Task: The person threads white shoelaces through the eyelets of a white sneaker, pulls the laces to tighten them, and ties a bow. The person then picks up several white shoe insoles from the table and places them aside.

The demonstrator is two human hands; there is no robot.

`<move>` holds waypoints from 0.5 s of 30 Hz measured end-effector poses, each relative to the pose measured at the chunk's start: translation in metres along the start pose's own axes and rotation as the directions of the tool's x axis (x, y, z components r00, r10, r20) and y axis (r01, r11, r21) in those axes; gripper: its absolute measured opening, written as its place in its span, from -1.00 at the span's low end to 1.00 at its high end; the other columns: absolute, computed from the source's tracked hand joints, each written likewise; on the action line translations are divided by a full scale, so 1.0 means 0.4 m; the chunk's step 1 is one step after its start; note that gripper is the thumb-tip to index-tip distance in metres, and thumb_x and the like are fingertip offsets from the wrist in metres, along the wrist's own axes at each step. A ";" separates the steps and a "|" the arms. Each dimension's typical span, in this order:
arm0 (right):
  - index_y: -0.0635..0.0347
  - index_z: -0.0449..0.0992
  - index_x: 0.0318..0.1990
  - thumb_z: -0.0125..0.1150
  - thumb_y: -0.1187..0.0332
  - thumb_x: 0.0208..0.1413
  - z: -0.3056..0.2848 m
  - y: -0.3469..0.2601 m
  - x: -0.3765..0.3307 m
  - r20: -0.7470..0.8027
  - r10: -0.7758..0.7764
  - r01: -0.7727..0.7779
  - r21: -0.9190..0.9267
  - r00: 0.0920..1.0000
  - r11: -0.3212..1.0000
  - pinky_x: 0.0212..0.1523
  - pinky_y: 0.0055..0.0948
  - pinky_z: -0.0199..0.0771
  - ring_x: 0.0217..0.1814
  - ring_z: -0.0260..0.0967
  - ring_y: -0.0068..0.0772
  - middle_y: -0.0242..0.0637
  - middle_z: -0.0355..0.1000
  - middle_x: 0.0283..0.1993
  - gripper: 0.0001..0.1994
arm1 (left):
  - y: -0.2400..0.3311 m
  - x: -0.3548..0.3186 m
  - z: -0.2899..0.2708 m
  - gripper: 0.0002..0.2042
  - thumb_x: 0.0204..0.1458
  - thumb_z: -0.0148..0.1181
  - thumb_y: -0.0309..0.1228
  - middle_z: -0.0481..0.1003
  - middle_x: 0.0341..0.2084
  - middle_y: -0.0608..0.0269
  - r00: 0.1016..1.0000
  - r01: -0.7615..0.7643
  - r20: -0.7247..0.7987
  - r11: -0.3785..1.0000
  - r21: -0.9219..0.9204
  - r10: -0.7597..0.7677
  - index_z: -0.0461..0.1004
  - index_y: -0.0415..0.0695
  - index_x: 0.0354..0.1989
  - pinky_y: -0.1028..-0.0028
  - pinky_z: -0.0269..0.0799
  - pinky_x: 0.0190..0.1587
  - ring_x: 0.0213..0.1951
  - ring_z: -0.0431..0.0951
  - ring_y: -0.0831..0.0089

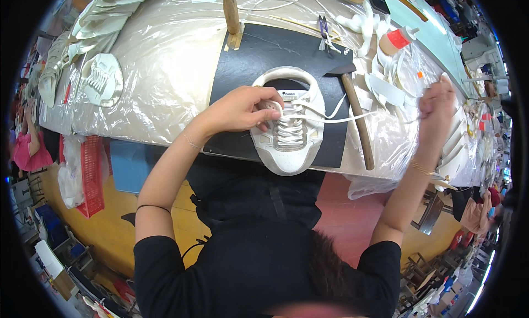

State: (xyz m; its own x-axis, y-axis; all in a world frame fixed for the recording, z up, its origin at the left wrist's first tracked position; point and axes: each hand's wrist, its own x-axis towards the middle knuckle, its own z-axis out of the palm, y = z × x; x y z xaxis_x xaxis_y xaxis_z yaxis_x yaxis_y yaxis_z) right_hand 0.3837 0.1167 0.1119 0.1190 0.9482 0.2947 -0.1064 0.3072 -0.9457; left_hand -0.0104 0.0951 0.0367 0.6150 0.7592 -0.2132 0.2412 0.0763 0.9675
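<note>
A white shoe upper lies on a black mat at the table's near edge, its laces partly threaded. My left hand presses down on the upper's tongue area, fingers pinching near the eyelets. My right hand is raised far to the right, fingers closed on the end of a white lace that runs taut from the shoe to that hand.
A wooden-handled hammer lies just right of the shoe. Scissors, white straps, a bottle with a red band and a wooden post sit on the plastic-covered table. Stacked white shoe parts lie at left.
</note>
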 end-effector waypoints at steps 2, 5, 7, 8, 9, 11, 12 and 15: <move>0.12 0.38 0.15 0.18 0.38 0.27 0.148 0.065 -0.120 -0.012 0.131 -0.125 -0.403 0.991 0.907 -0.44 -0.67 0.26 -0.40 0.25 -0.76 -0.53 0.34 -0.33 -0.68 | 0.003 -0.011 -0.002 -0.80 0.19 0.18 -0.47 0.60 -0.38 0.17 0.999 -0.029 0.020 0.997 0.070 0.028 0.46 -0.25 -0.06 0.57 0.55 -0.36 -0.41 0.67 0.50; 0.16 0.57 -0.31 0.38 0.42 0.03 0.301 0.116 -0.252 0.512 0.050 0.337 -0.632 0.858 0.698 -0.42 -0.50 0.41 -0.41 0.46 -0.42 -0.35 0.43 -0.37 -0.90 | 0.010 -0.021 0.019 -0.79 0.19 0.17 -0.49 0.60 -0.36 0.13 0.998 0.068 -0.002 0.997 0.035 -0.068 0.44 -0.28 -0.03 0.56 0.56 -0.33 -0.37 0.68 0.47; 0.16 0.56 -0.32 0.39 0.42 -0.03 0.364 0.149 -0.287 0.569 -0.085 0.481 -0.596 0.818 0.643 -0.43 -0.36 0.40 -0.45 0.41 -0.31 -0.30 0.31 -0.45 -0.87 | 0.016 -0.023 0.040 -0.80 0.20 0.16 -0.50 0.60 -0.35 0.12 0.995 0.083 -0.053 0.996 0.016 -0.082 0.44 -0.29 -0.04 0.56 0.57 -0.33 -0.35 0.69 0.45; 0.17 0.56 -0.32 0.38 0.42 -0.03 0.373 0.154 -0.291 0.570 -0.088 0.497 -0.619 0.817 0.608 -0.43 -0.35 0.40 -0.44 0.41 -0.32 -0.31 0.31 -0.44 -0.87 | 0.019 -0.024 0.051 -0.80 0.20 0.16 -0.50 0.59 -0.35 0.11 0.995 0.075 -0.071 0.997 -0.007 -0.076 0.44 -0.29 -0.05 0.56 0.57 -0.32 -0.35 0.69 0.44; 0.17 0.56 -0.31 0.38 0.41 -0.03 0.380 0.158 -0.292 0.567 -0.110 0.518 -0.633 0.816 0.575 -0.42 -0.35 0.40 -0.43 0.40 -0.32 -0.31 0.31 -0.43 -0.86 | 0.023 -0.022 0.058 -0.81 0.21 0.14 -0.50 0.59 -0.36 0.14 0.986 0.115 -0.110 0.991 -0.069 -0.122 0.44 -0.30 -0.06 0.56 0.57 -0.35 -0.36 0.70 0.41; 0.19 0.54 -0.28 0.36 0.41 -0.02 0.382 0.159 -0.291 0.559 -0.131 0.541 -0.675 0.819 0.503 -0.41 -0.35 0.41 -0.39 0.41 -0.33 -0.31 0.32 -0.38 -0.84 | 0.029 -0.021 0.064 -0.82 0.21 0.14 -0.49 0.59 -0.36 0.15 0.980 0.136 -0.133 0.987 -0.081 -0.146 0.44 -0.31 -0.07 0.56 0.56 -0.38 -0.38 0.70 0.40; 0.19 0.55 -0.28 0.37 0.41 -0.02 0.381 0.160 -0.289 0.553 -0.111 0.523 -0.678 0.826 0.516 -0.42 -0.33 0.40 -0.41 0.41 -0.31 -0.30 0.34 -0.38 -0.85 | 0.031 -0.018 0.067 -0.82 0.21 0.15 -0.48 0.59 -0.37 0.15 0.975 0.156 -0.145 0.984 -0.087 -0.168 0.45 -0.31 -0.08 0.56 0.56 -0.40 -0.40 0.69 0.40; 0.19 0.57 -0.28 0.38 0.43 -0.01 0.375 0.165 -0.281 0.561 -0.095 0.514 -0.659 0.822 0.549 -0.43 -0.30 0.40 -0.45 0.41 -0.27 -0.30 0.37 -0.38 -0.86 | 0.035 -0.016 0.076 -0.81 0.20 0.17 -0.45 0.58 -0.38 0.15 0.966 0.168 -0.186 0.982 -0.084 -0.181 0.46 -0.32 -0.12 0.55 0.54 -0.45 -0.45 0.68 0.41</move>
State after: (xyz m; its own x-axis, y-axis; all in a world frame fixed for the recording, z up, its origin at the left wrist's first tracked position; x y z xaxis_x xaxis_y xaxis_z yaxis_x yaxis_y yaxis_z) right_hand 0.2154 0.0427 0.0370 -0.4459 0.7959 0.4096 0.6535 0.6022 -0.4587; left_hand 0.0116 0.0716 0.0475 0.4105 0.8398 -0.3553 0.2772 0.2563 0.9260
